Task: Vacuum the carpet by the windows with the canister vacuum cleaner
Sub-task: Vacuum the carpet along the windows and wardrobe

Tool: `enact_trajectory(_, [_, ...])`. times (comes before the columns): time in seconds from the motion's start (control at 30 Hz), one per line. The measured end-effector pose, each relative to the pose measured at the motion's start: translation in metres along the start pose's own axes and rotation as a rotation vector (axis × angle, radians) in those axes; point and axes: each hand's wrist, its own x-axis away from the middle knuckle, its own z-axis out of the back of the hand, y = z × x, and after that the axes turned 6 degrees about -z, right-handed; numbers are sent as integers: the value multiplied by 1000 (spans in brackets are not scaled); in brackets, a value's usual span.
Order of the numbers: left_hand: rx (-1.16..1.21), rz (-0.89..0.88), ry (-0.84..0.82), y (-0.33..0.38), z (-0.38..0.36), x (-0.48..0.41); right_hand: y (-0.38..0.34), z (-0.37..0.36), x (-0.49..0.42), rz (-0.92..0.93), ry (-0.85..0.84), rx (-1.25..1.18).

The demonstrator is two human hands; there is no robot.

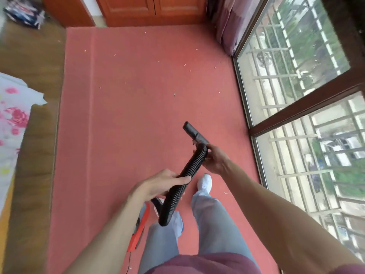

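A black ribbed vacuum hose [189, 171] rises from beside my legs and ends in a black nozzle [194, 133] held above the red carpet [122, 115]. My left hand [158, 184] grips the hose at its middle. My right hand [214, 159] holds the hose's upper end just behind the nozzle. The red canister vacuum [139, 230] stands on the carpet by my left leg, mostly hidden by my left forearm. Small pale crumbs [174, 94] lie scattered over the carpet ahead.
Large floor-level windows [296, 86] with outside bars run along the right. A purple curtain [229, 24] hangs at the far right corner. Wooden cabinets [150, 10] stand at the back. A bed with a floral sheet [11, 119] lies left, past wooden floor [39, 62].
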Motion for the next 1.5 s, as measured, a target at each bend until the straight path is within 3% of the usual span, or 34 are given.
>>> enact_trajectory(0.17, [20, -46, 33, -12, -28, 28, -2, -5, 41, 98, 11, 198])
enact_trajectory(0.4, [-31, -202, 367, 12, -61, 15, -62, -15, 55, 173, 39, 413])
enact_trajectory(0.73, [-56, -177, 542, 66, -161, -42, -160, 38, 65, 13, -90, 536])
enact_trajectory(0.93, [-18, -170, 647, 79, -181, -53, -178, 49, 61, -32, -61, 628])
enact_trajectory(1.17, [43, -132, 613, 86, -160, -83, -195, 37, 31, -73, 79, 721])
enact_trajectory(1.5, [33, -49, 422, 139, -87, -160, -263, 1, -44, -162, 154, 690])
